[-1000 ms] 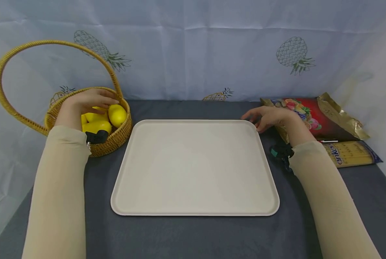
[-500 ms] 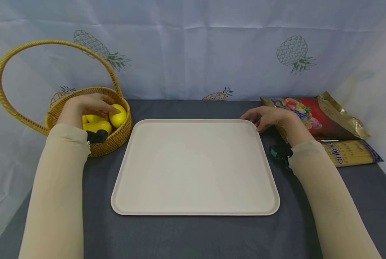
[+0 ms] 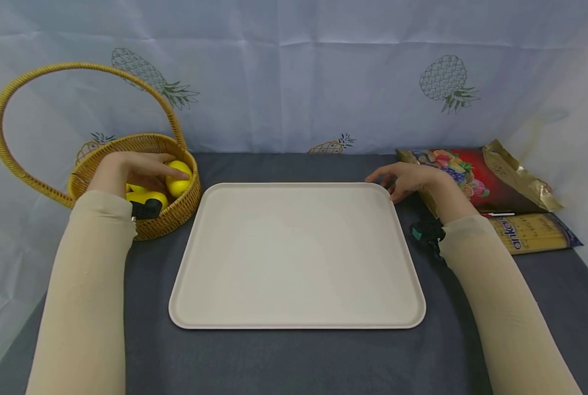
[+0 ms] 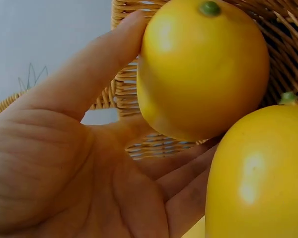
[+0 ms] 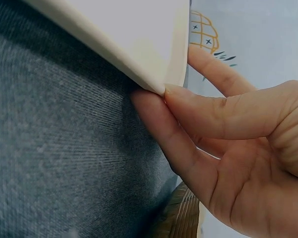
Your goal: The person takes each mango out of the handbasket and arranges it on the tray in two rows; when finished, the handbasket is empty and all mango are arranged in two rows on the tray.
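In the head view, left, yellow fruits (image 3: pixel 177 187) in a golden-tan woven basket (image 3: pixel 176 213); centre, a cream tray (image 3: pixel 296 258); right, a red-and-gold bag (image 3: pixel 501 184); top, a pineapple-printed pale-blue cloth (image 3: pixel 294 82).

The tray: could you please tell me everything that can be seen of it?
The tray is off-white and smooth, perhaps plastic, a rectangle with rounded corners and a low raised rim. It lies on the dark grey cloth, face up, its long sides running left to right. The right hand grips its far right corner, with the thumb at the rim. The basket stands close by its far left corner; whether they touch is unclear.
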`<state>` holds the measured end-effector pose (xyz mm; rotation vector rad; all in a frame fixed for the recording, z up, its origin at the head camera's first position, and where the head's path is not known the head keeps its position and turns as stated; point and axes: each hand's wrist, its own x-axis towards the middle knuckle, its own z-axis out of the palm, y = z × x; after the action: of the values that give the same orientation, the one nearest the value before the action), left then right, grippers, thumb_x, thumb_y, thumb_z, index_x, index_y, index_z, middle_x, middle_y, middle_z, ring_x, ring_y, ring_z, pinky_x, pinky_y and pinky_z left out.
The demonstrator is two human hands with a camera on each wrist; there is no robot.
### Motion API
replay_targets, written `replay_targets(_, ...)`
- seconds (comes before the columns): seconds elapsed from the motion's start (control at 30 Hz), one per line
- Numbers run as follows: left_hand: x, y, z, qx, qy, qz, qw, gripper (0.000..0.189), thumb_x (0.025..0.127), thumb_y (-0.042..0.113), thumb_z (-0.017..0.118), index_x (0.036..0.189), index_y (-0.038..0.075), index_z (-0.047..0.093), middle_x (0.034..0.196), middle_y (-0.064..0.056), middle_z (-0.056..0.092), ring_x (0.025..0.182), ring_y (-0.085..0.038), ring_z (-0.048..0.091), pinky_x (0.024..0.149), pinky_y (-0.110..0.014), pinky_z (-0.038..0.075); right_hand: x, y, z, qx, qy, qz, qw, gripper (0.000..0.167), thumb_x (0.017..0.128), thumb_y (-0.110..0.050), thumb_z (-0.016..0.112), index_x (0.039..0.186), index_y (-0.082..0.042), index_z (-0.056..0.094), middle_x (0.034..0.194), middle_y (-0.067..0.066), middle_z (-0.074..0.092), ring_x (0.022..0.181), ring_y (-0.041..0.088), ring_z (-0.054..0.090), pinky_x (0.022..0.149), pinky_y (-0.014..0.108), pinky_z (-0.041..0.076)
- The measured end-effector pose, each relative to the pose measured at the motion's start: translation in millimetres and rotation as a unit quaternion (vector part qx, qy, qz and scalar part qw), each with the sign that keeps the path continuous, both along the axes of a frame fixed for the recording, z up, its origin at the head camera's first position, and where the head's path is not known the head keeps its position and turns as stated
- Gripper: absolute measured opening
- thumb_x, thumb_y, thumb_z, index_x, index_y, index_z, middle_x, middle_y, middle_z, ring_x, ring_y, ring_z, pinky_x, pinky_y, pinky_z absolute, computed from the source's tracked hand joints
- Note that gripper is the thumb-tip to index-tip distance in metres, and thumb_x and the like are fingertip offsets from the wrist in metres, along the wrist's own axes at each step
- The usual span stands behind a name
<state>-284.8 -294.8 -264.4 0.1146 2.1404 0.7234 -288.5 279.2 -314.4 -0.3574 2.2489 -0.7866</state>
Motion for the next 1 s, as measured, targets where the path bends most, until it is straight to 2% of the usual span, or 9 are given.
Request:
replay_targets(0.13, -0.8, -0.8, -1.4, 0.006, -0.006, 0.01, 0.9999, 0.101, 0.101, 0.043, 0.051, 0.152, 0.003, -0.027, 0.153, -0.03, 0.017, 0.14, -0.047, 0.037, 0.111, -0.05, 0.045, 1.0, -0.5, 1.1, 0.003, 0.002, -0.001, 1.0, 0.073, 0.084, 0.01, 0.064, 0.15, -0.009, 0.039, 0.131, 0.025, 0.046, 0.09, 0.024, 0.059, 0.07, 0.031, 0.056)
replay_targets(0.27, -0.6, -3.5, -2.3, 0.023, -0.008, 0.026, 0.9994, 0.103, 0.1, 0.031, 0.055, 0.151, 0.007, -0.031, 0.156, -0.031, 0.009, 0.14, -0.048, 0.034, 0.109, -0.049, 0.047, 1.8, -1.7, 1.9, 0.006, 0.003, -0.001, 1.0, 0.072, 0.085, 0.01, 0.063, 0.15, -0.01, 0.039, 0.131, 0.025, 0.046, 0.087, 0.023, 0.06, 0.067, 0.031, 0.055)
replay_targets(0.4, 1.3, -7.9, -3.3, 0.041, 0.006, 0.04, 0.9983, 0.101, 0.099, 0.023, 0.058, 0.154, 0.01, -0.026, 0.155, -0.029, 0.008, 0.134, -0.044, 0.041, 0.102, -0.045, 0.053, 1.6, -2.4, 1.4, 0.008, 0.002, -0.002, 1.0, 0.073, 0.085, 0.011, 0.063, 0.15, -0.01, 0.039, 0.13, 0.026, 0.046, 0.085, 0.022, 0.061, 0.066, 0.031, 0.055)
replay_targets(0.5, 3.9, -12.4, -1.5, 0.045, 0.03, 0.047, 0.9974, 0.098, 0.098, 0.023, 0.059, 0.156, 0.012, -0.019, 0.156, -0.029, 0.008, 0.131, -0.044, 0.044, 0.099, -0.045, 0.055, 1.3, -2.6, 1.2, 0.01, 0.004, -0.001, 0.9999, 0.072, 0.085, 0.011, 0.063, 0.15, -0.01, 0.039, 0.131, 0.026, 0.045, 0.086, 0.022, 0.062, 0.068, 0.031, 0.056)
replay_targets(0.63, 7.3, -21.0, 2.8, 0.055, 0.058, 0.047, 0.9957, 0.097, 0.097, 0.024, 0.059, 0.158, 0.016, -0.016, 0.161, -0.028, -0.005, 0.134, -0.051, 0.04, 0.103, -0.052, 0.051, 0.9, -3.2, 1.4, 0.012, 0.005, 0.0, 0.9999, 0.072, 0.086, 0.011, 0.063, 0.15, -0.01, 0.039, 0.133, 0.026, 0.044, 0.09, 0.023, 0.064, 0.07, 0.031, 0.058)
replay_targets(0.73, 9.9, -28.2, 5.7, 0.077, 0.076, 0.046, 0.9931, 0.094, 0.098, 0.023, 0.058, 0.158, 0.021, -0.014, 0.162, -0.023, -0.011, 0.136, -0.049, 0.036, 0.105, -0.055, 0.048, 1.0, -3.9, 2.2, 0.012, 0.003, 0.0, 0.9999, 0.071, 0.086, 0.01, 0.062, 0.15, -0.01, 0.038, 0.133, 0.026, 0.043, 0.092, 0.024, 0.064, 0.071, 0.032, 0.058)
replay_targets(0.83, 12.9, -35.9, 8.5, 0.108, 0.091, 0.051, 0.9886, 0.089, 0.099, 0.022, 0.056, 0.157, 0.03, -0.012, 0.161, -0.016, -0.007, 0.133, -0.034, 0.041, 0.103, -0.05, 0.049, 1.4, -4.6, 2.9, 0.01, 0.001, 0.0, 0.9999, 0.071, 0.087, 0.011, 0.061, 0.151, -0.01, 0.038, 0.134, 0.027, 0.043, 0.094, 0.024, 0.064, 0.071, 0.032, 0.058)
replay_targets(0.93, 17.0, -40.1, 11.5, 0.158, 0.101, 0.07, 0.9797, 0.086, 0.101, 0.018, 0.053, 0.156, 0.037, -0.009, 0.153, -0.009, 0.015, 0.122, -0.017, 0.052, 0.097, -0.039, 0.053, 2.1, -4.8, 3.1, 0.012, -0.001, -0.001, 0.9999, 0.071, 0.087, 0.011, 0.061, 0.151, -0.01, 0.037, 0.135, 0.027, 0.042, 0.093, 0.023, 0.064, 0.07, 0.031, 0.057)
replay_targets(1.0, 20.0, -40.2, 13.4, 0.189, 0.108, 0.074, 0.9732, 0.085, 0.101, 0.014, 0.052, 0.156, 0.037, -0.008, 0.145, -0.002, 0.026, 0.113, -0.009, 0.057, 0.092, -0.034, 0.055, 2.5, -4.4, 3.2, 0.014, -0.001, -0.003, 0.9999, 0.072, 0.087, 0.011, 0.061, 0.151, -0.011, 0.037, 0.135, 0.027, 0.042, 0.092, 0.023, 0.064, 0.069, 0.031, 0.056)
